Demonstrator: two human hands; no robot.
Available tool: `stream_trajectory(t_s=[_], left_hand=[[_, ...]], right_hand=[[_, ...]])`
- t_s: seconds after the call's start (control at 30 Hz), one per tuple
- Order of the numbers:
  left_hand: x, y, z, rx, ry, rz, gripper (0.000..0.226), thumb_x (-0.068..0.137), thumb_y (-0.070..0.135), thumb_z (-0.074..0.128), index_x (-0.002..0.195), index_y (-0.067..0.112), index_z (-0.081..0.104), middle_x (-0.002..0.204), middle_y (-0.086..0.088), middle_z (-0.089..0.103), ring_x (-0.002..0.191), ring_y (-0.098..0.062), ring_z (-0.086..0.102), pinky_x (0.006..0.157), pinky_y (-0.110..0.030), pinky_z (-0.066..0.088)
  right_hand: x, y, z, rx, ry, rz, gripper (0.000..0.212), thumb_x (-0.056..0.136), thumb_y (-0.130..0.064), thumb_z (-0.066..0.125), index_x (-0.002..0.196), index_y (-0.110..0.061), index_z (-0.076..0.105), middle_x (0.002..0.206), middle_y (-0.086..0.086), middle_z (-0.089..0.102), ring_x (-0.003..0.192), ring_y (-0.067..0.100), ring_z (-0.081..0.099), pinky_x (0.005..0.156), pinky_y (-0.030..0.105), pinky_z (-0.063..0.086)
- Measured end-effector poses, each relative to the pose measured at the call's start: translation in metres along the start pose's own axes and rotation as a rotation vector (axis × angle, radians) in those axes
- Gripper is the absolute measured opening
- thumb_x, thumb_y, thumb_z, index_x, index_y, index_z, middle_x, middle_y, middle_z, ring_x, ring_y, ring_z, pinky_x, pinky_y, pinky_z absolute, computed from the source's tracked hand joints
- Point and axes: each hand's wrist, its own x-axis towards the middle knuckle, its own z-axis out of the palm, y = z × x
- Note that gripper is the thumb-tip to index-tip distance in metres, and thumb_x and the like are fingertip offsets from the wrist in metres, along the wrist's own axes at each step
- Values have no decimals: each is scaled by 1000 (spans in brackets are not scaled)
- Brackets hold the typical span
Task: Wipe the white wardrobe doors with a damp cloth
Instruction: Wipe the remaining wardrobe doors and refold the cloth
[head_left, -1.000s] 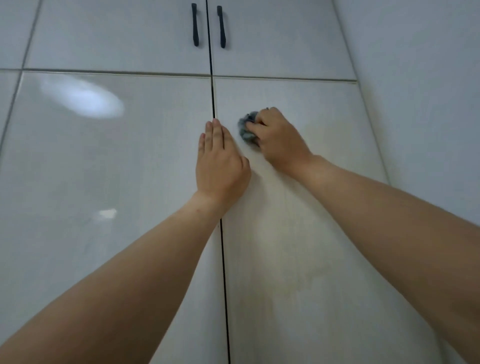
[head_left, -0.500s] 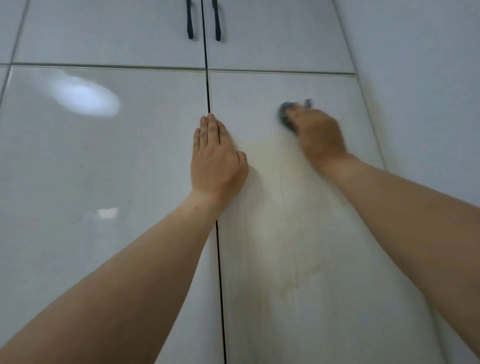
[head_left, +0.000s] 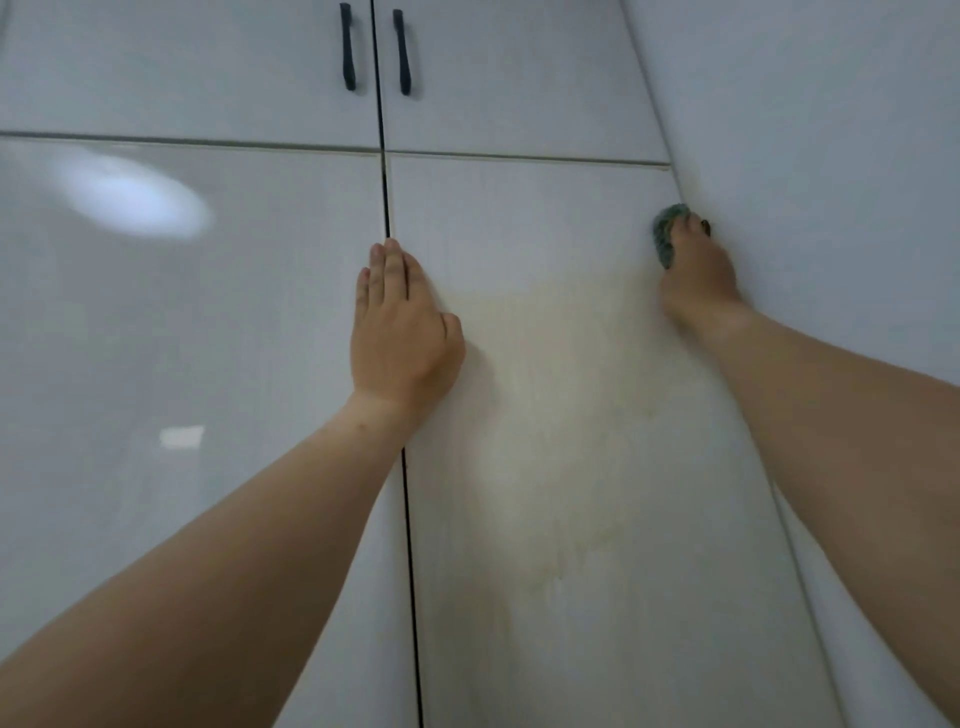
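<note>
Right hand (head_left: 693, 275) up at the far right edge of the glossy white right-hand wardrobe door (head_left: 571, 467), its grip clenched round a small bunched grey-green cloth (head_left: 666, 234) pressed to the panel. Left hand (head_left: 400, 327) lies flat, fingers straight, over the dark seam between the doors. Two black bar handles (head_left: 348, 49) above.
</note>
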Motion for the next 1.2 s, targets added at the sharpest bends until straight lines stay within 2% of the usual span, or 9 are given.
stream_trajectory(t_s=[0.07, 0.23, 0.37, 0.4, 0.5, 0.6, 0.9, 1.1, 1.2], left_hand=[[0, 0, -1, -5, 6, -7, 77, 84, 27, 24, 153, -7, 16, 163, -22, 12, 153, -30, 5, 125, -41, 5], [-1, 3, -10, -25, -18, -13, 78, 83, 25, 25, 153, -8, 14, 164, -22, 7, 153, -32, 0, 125, -42, 2], [-12, -9, -26, -31, 35, 23, 77, 82, 23, 22, 152, -9, 18, 163, -23, 11, 153, -33, 2, 125, -41, 2], [-15, -13, -29, -33, 46, 23, 79, 81, 25, 18, 152, -9, 20, 163, -23, 13, 153, -33, 4, 125, -42, 3], [-25, -26, -26, -50, 33, 21, 79, 81, 28, 12, 150, -9, 26, 160, -25, 20, 152, -35, 11, 125, -43, 7], [-34, -32, -16, -68, 38, 51, 66, 91, 20, 18, 150, -10, 26, 159, -24, 24, 151, -35, 15, 125, -42, 8], [-37, -35, -8, -196, 146, 49, 60, 91, 1, 27, 150, -10, 26, 160, -23, 22, 152, -34, 10, 126, -41, 5], [-41, -36, -15, -453, 290, -11, 54, 92, -2, 32, 145, -10, 38, 156, -20, 33, 150, -32, 20, 125, -42, 15], [-43, -33, -16, -384, 272, -11, 51, 92, 1, 31, 140, -11, 45, 152, -23, 40, 147, -35, 28, 123, -44, 20]], right_hand=[[-26, -30, 12, 68, 80, -98, 66, 91, 9, 36, 154, -8, 24, 162, 12, 20, 147, 34, 23, 119, 41, 25], [-70, -60, 34, 7, 7, -767, 60, 88, 6, 42, 145, -11, 48, 154, 7, 41, 137, 29, 43, 108, 34, 38], [-48, -31, 14, 32, 177, -201, 41, 90, -1, 43, 128, 2, 56, 126, 27, 50, 115, 42, 47, 91, 42, 43], [-58, -41, 18, 69, 166, -179, 33, 92, -1, 45, 123, 3, 57, 121, 27, 49, 110, 40, 48, 88, 42, 43], [-115, -101, 36, 230, 176, -521, 10, 97, -9, 55, 107, -6, 56, 104, 21, 51, 92, 35, 53, 78, 39, 47], [-127, -135, 52, 147, 58, -965, 24, 98, -14, 54, 117, -2, 63, 100, 17, 51, 90, 28, 48, 75, 37, 47], [-50, -216, 49, 144, 79, -625, 26, 95, -7, 52, 118, -7, 64, 115, 16, 46, 111, 30, 45, 84, 23, 36], [-144, -154, 49, 166, -110, -1082, 30, 95, -12, 56, 123, -8, 65, 106, 17, 52, 95, 29, 47, 80, 32, 42], [-105, -141, 49, 49, 7, -1064, 35, 91, -10, 64, 126, -10, 64, 104, 19, 52, 93, 33, 49, 79, 33, 46]])
